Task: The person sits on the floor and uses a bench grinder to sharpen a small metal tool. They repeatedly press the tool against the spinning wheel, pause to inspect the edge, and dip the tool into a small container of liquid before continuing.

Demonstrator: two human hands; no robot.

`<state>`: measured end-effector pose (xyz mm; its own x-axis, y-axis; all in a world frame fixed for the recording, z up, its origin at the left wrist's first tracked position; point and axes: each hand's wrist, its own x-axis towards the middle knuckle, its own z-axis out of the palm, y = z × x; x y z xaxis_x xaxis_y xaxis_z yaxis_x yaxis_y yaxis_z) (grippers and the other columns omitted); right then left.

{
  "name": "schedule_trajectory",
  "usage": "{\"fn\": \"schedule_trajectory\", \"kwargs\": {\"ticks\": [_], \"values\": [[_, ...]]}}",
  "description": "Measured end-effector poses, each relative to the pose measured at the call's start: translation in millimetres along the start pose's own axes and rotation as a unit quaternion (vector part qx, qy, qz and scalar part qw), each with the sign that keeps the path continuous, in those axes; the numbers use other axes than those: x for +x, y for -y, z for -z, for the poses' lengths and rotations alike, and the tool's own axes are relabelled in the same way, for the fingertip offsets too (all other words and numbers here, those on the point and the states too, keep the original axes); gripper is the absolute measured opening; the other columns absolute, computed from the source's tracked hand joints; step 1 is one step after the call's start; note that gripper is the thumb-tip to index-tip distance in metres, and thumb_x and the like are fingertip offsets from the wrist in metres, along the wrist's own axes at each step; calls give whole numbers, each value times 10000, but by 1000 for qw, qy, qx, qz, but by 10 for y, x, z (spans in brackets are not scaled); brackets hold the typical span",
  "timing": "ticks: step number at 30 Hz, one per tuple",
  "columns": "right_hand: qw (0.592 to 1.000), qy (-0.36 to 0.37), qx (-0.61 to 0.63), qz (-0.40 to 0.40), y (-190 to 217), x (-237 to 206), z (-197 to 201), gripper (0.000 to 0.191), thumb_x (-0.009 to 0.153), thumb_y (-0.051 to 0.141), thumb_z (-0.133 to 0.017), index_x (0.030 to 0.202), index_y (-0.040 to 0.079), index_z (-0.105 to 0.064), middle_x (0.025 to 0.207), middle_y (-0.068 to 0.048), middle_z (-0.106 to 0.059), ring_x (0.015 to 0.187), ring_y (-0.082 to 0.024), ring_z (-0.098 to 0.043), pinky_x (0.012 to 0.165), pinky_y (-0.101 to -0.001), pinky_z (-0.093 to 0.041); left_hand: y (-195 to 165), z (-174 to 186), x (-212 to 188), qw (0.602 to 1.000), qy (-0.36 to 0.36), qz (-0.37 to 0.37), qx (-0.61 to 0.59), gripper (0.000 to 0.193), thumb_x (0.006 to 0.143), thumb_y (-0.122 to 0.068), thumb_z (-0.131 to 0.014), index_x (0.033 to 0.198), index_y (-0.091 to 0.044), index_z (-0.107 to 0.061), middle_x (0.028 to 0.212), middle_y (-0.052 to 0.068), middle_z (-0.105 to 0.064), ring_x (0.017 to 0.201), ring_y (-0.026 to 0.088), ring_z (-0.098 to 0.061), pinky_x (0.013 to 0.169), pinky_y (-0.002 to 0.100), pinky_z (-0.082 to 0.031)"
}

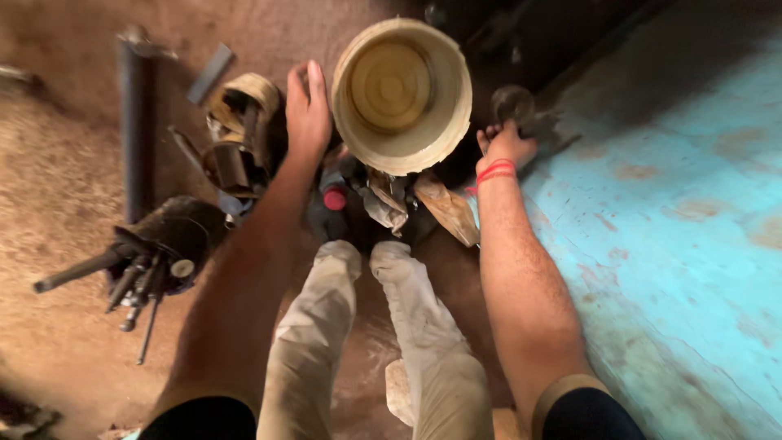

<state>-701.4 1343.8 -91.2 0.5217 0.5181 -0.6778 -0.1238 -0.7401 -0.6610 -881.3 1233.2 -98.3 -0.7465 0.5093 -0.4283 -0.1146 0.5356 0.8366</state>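
A large cream-coloured bucket [401, 94] stands on the brown dirt floor in front of my legs, seen from above with a ringed bottom. My left hand [307, 106] lies flat against its left rim, fingers together and stretched forward. My right hand [503, 144], with a red thread at the wrist, reaches down beside the bucket's right side; its fingers curl near a small round metal part [513, 103], and whether they grip anything is hidden. Below the bucket lie a red-capped bottle [335, 199] and crumpled wrappers [444, 208].
Left of my arm sit two small tins with metal pieces [236, 130], a long dark pipe [130, 122], and a black container of bolts and tools [159, 253]. A turquoise painted wall or slab [676, 228] runs along the right side.
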Motion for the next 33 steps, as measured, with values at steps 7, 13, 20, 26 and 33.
{"fn": "schedule_trajectory", "kwargs": {"ticks": [7, 13, 20, 26, 33], "values": [[987, -47, -88, 123, -314, 208, -161, 411, 884, 93, -663, 1233, -111, -589, 1212, -205, -707, 993, -283, -706, 896, -410, -583, 300, -222, 159, 994, -5, 69, 82, 647, 1051, -601, -375, 1290, -35, -577, 1206, 279, -690, 1150, 448, -646, 980, 478, -485], [992, -61, -44, 103, -418, 226, -242, 415, 890, 62, -612, 1258, -121, -554, 1243, -238, -674, 1019, -300, -711, 907, -411, -592, 388, -281, 159, 985, -11, 103, 137, 613, 1062, -578, -361, 1081, -22, -617, 1042, 315, -699, 1027, 517, -628, 888, 553, -479], [983, 1, -62, 171, -518, 407, -262, 361, 877, 1, -590, 1219, -113, -573, 1247, -244, -687, 1043, -274, -709, 920, -384, -590, 580, -257, 57, 984, 7, 6, 175, 595, 1099, -509, -379, 1069, 31, -628, 988, 326, -642, 941, 489, -593, 849, 555, -446], [988, 70, -60, 125, -557, 682, -195, 366, 870, -2, -586, 1223, -96, -592, 1219, -217, -687, 993, -256, -693, 865, -394, -593, 689, -391, -157, 985, -13, -53, 161, 554, 1052, -509, -572, 1209, 22, -566, 1095, 290, -596, 1021, 438, -580, 899, 508, -467], [945, 79, -178, 261, -395, 900, -160, 291, 869, -11, -647, 1151, -83, -635, 1103, -174, -741, 960, -242, -689, 884, -368, -551, 512, -748, -239, 979, -85, -28, 183, 571, 1047, -540, -650, 1293, -40, -527, 1204, 219, -595, 1137, 431, -570, 952, 520, -448]]}}
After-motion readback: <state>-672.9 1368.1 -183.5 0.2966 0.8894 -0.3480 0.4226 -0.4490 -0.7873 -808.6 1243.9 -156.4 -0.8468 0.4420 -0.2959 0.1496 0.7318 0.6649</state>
